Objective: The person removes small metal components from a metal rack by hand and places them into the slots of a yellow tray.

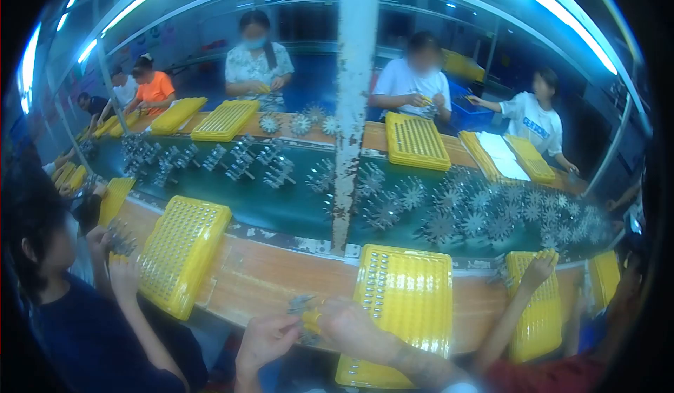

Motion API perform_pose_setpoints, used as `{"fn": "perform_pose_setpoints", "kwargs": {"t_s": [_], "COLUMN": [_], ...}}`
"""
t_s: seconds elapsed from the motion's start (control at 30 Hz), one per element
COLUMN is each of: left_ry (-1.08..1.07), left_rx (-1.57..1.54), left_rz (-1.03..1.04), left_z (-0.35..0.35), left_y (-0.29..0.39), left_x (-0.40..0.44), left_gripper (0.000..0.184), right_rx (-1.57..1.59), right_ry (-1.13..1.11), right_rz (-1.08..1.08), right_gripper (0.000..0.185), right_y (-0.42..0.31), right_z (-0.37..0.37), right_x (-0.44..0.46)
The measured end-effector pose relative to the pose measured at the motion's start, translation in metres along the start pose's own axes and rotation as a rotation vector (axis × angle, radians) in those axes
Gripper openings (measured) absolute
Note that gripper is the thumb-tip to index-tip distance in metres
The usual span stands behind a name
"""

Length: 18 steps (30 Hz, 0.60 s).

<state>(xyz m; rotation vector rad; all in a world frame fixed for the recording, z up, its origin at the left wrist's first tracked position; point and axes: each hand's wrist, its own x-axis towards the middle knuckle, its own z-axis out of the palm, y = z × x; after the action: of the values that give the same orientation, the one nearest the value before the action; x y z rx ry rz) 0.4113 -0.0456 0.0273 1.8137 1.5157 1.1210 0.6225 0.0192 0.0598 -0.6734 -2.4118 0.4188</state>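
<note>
My left hand (263, 344) is closed, fingers pinched at the edge of a spiky, star-shaped metal rack (300, 303). From the other side, my right hand (345, 324) reaches over the rack with its fingers curled, and yellow finger covers (311, 318) show at the tips. Whatever those fingertips hold is hidden. Under my right forearm lies a yellow tray (414, 302) with rows of grooves. Small silvery pins (375, 274) fill part of its left side.
A green conveyor belt (295, 210) carries many star-shaped metal racks (484, 214). A chipped white post (347, 112) rises ahead beside the wooden bench (260, 274). Co-workers sit close on both sides, with yellow trays (182, 252) before them; others work across the belt.
</note>
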Motion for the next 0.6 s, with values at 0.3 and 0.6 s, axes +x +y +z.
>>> {"fn": "perform_pose_setpoints", "kwargs": {"t_s": [0.3,0.6], "left_ry": [-0.051,0.161], "left_rx": [0.095,0.143], "left_rz": [0.173,0.146], "left_z": [0.027,0.033], "left_y": [-0.007,-0.027], "left_x": [0.007,0.009], "left_gripper": [0.017,0.014], "right_rx": [-0.131,-0.386], "right_ry": [-0.112,0.153], "right_rz": [0.079,0.448], "right_gripper": [0.009,0.01], "right_y": [0.005,0.063], "right_z": [-0.006,-0.052], "right_x": [-0.025,-0.1]}}
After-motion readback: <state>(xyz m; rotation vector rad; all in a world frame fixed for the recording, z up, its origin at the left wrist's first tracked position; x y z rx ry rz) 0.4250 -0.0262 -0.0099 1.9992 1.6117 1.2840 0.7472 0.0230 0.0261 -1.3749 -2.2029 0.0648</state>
